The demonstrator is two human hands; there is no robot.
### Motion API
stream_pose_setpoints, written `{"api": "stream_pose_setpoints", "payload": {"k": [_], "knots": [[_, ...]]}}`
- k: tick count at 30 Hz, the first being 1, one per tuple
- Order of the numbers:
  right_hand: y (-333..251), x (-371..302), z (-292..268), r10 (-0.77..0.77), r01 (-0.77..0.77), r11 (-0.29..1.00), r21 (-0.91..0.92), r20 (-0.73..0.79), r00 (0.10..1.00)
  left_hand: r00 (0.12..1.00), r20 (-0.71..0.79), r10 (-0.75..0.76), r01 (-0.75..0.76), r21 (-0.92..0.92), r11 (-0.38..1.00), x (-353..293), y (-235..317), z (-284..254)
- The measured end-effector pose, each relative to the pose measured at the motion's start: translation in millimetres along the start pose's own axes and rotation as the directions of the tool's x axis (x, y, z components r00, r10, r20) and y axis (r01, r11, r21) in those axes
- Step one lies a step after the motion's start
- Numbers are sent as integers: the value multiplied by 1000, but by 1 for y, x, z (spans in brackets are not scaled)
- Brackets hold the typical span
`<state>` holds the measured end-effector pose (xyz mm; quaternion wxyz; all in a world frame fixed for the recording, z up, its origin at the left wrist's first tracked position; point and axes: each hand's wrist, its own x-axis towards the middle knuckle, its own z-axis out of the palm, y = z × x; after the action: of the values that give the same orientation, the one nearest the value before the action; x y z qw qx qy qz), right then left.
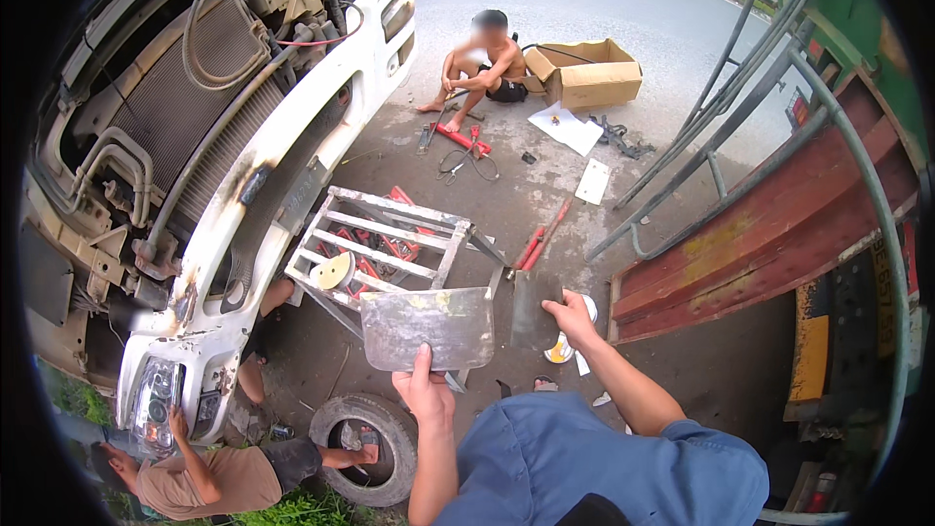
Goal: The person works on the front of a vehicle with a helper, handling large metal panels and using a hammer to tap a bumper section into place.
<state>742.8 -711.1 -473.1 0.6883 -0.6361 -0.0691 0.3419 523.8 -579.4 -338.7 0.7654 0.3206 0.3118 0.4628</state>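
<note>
My left hand (426, 392) is closed on the near edge of a flat grey rectangular plate (438, 317) with rounded near corners, thumb on top. The plate has pale smears across its face and is held level in front of me. Closed too, my right hand (573, 319) pinches a thin dark spreader blade (534, 307) just right of the plate. A white tin with yellow marks (559, 350) stands below the right hand, partly hidden by it. Beyond the plate is a worn white metal stand (394, 232), with a round pale-yellow disc (333, 271) on its bars.
At left stands a truck front with a scuffed white bumper (292, 131). One person (209, 472) touches its headlight (156, 399), a foot inside a tyre (336, 414). Another person (497, 68) sits near a cardboard box (594, 83). A red truck panel (750, 219) rises at right.
</note>
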Motion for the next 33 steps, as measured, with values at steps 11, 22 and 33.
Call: {"api": "stream_pose_setpoints", "payload": {"k": [11, 22, 33], "knots": [[-23, -62, 76, 192, -371, 873, 317, 476, 858, 972, -161, -171, 165, -49, 985, -32, -33, -51], [-178, -52, 112, -353, 727, 659, -195, 773, 527, 933, -353, 75, -99, -51, 994, -41, 5, -80], [-373, -125, 170, -840, 66, 212, 975, 216, -498, 917, -392, 78, -111, -62, 992, -63, 5, -97]]}}
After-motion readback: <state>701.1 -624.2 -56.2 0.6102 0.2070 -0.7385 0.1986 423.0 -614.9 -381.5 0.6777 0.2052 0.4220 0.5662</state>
